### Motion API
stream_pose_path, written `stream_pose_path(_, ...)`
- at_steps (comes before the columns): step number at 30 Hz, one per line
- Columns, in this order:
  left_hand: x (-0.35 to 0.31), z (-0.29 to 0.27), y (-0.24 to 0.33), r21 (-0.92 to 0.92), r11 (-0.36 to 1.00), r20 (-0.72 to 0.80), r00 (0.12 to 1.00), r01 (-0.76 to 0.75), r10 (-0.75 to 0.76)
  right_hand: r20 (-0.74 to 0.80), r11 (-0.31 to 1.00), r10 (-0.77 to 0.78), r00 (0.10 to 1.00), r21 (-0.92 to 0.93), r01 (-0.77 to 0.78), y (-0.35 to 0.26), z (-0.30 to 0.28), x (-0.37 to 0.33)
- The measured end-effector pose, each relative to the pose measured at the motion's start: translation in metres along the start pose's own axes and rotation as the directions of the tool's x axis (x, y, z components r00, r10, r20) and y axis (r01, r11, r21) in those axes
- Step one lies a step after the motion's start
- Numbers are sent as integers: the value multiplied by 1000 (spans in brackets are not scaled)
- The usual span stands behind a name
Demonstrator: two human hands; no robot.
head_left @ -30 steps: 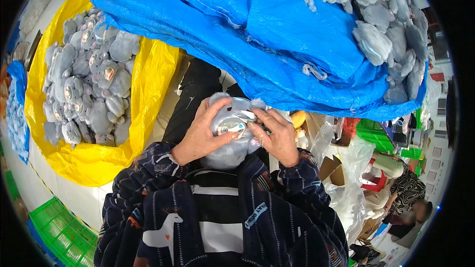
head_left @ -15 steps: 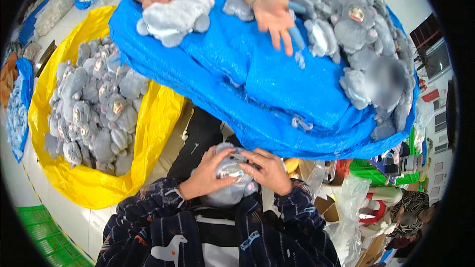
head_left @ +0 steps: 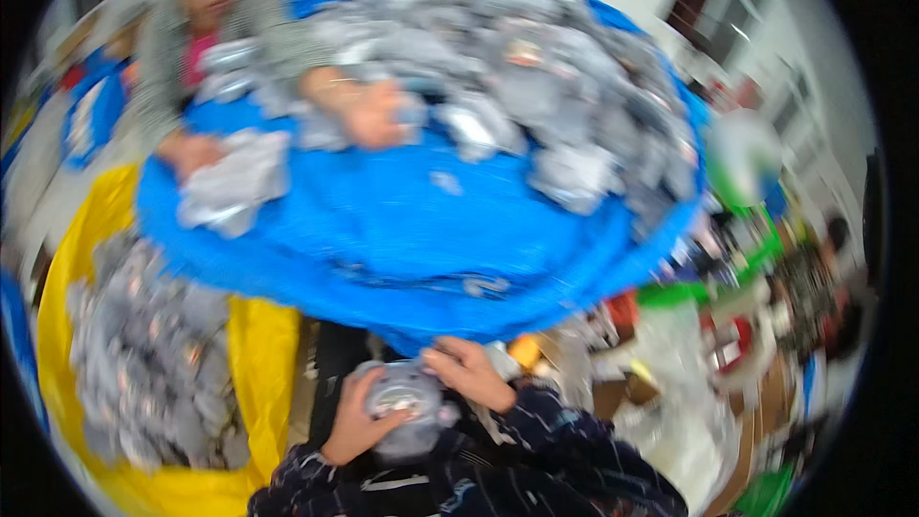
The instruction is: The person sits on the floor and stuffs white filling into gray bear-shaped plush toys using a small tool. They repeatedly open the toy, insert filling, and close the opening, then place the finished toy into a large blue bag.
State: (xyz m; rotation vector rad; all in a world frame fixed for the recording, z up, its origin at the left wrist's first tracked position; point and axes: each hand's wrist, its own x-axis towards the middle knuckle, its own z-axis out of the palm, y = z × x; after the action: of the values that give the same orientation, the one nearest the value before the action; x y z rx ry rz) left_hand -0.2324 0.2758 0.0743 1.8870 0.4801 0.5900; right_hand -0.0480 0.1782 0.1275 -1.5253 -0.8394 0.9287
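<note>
In front of my body a grey plush animal toy [head_left: 402, 385] with a shiny light face patch faces up. Its left side lies in my left hand [head_left: 356, 421], the thumb across the lower part of the face and the fingers round the edge. At the toy's upper right edge is my right hand [head_left: 469, 375], its fingers curled together; whatever they pinch is too small and blurred to make out. Across the blue sheet [head_left: 412, 230] a co-worker holds a grey plush piece [head_left: 235, 182] in one hand and extends the other hand [head_left: 373, 113], with something bluish at its fingers.
A heap of grey plush pieces [head_left: 536, 67] covers the far part of the blue sheet. To the left stands a yellow bag [head_left: 263, 354] filled with more grey plush toys [head_left: 153, 354]. Clear plastic bags [head_left: 670, 393] and cardboard lie at the right.
The view has tilted up and shifted, showing more of the co-worker. My right hand has moved off the toy's face to its upper right edge. My left hand still holds the toy.
</note>
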Motion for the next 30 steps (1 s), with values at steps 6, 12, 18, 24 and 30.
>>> stream_pose_path(6,-6,1,25,187,982,-37,999,-20,28,-173,965,-261,950,-86,249,-18,-39,-25)
stream_pose_path(12,10,-10,30,443,873,191,973,-205,132,-600,926,-328,729,-357,123,-11,-140,-75)
stream_pose_path(18,32,-16,37,316,901,252,942,-297,222,-919,944,-290,268,-228,241,8,-276,-90)
stream_pose_path(24,59,-15,31,351,781,262,855,-517,448,-832,833,-554,-28,-553,-26,1,-391,-64)
stream_pose_path(30,74,-6,-6,342,636,247,719,-692,649,-923,927,-369,-112,-374,29,6,-520,-65)
